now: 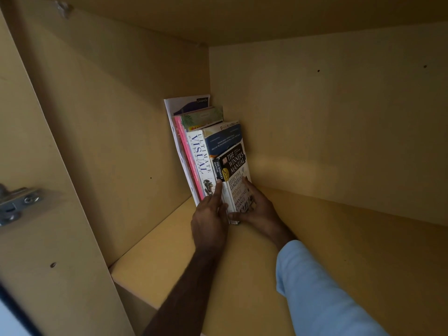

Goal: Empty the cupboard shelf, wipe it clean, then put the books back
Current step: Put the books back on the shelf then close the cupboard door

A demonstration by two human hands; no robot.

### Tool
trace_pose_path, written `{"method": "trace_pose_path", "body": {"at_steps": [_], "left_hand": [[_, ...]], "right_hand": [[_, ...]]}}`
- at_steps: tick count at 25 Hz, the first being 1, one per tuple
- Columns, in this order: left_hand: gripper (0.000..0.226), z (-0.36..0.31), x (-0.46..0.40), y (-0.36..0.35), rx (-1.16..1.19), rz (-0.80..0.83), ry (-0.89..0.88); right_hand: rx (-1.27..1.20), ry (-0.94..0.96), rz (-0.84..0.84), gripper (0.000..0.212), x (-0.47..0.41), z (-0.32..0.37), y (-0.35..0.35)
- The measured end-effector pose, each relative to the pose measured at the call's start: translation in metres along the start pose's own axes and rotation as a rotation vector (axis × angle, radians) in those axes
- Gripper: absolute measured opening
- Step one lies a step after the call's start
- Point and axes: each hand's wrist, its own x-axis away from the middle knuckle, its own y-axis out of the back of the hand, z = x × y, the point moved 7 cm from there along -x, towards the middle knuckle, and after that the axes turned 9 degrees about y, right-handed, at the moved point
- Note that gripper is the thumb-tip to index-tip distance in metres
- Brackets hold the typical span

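Yellow-brown board lines the whole cupboard, and its shelf (169, 258) carries a short row of books (194, 132) standing upright in the far left corner, packed against the left wall. From the wall outward come a tall white notebook (179, 105), a thin pink book (188, 154), a white volume titled Ultimate Visual Dictionary (202, 155), a blue-covered book (224, 139), and at the near right end The Winner's Manual (234, 170), black above and white below, leaning slightly against its neighbours.

The left hand (209, 219) touches the spine of that last book, its forefinger stretched straight up the spine and the other fingers loosely bent against the lower edge. The right hand (260, 209), coming out of a light blue sleeve (315, 287), grips the same book low down, thumb under its near bottom corner and fingers curled over the front cover. A metal hinge (17, 202) is fixed to the left side panel, near the front.
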Motion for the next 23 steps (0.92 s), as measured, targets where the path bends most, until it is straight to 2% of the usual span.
{"method": "trace_pose_path", "body": {"at_steps": [4,7,9,10,12,14,16,20,23], "left_hand": [[0.071,-0.001,0.002,-0.004,-0.014,0.028,-0.033],[0.06,-0.008,0.0,0.0,-0.015,-0.024,-0.037],[0.058,-0.021,0.0,0.009,-0.091,-0.109,-0.126],[0.06,-0.03,-0.003,0.012,-0.144,-0.13,-0.199],[0.067,-0.045,-0.011,0.014,-0.211,-0.083,-0.328],[0.071,-0.059,-0.017,0.01,-0.284,-0.008,-0.461],[0.075,-0.076,-0.022,0.004,-0.375,0.034,-0.609],[0.079,-0.119,-0.034,-0.004,-0.435,0.057,-0.765],[0.081,-0.152,-0.038,-0.01,-0.469,0.054,-0.843]], "right_hand": [[-0.02,0.009,0.011,0.114,0.0,0.001,0.0],[-0.083,-0.024,-0.039,0.09,0.001,0.007,0.002],[-0.059,-0.046,-0.114,0.07,0.004,0.014,0.011],[0.013,-0.05,-0.142,0.065,0.005,0.018,0.019],[0.326,-0.052,-0.176,0.061,0.009,0.023,0.042],[0.708,-0.054,-0.13,0.06,0.013,0.03,0.071],[0.957,-0.091,-0.095,0.061,0.015,0.048,0.1],[1.264,0.001,-0.209,0.062,0.021,0.117,0.145],[1.414,0.072,-0.213,0.063,0.028,0.157,0.156]]}}
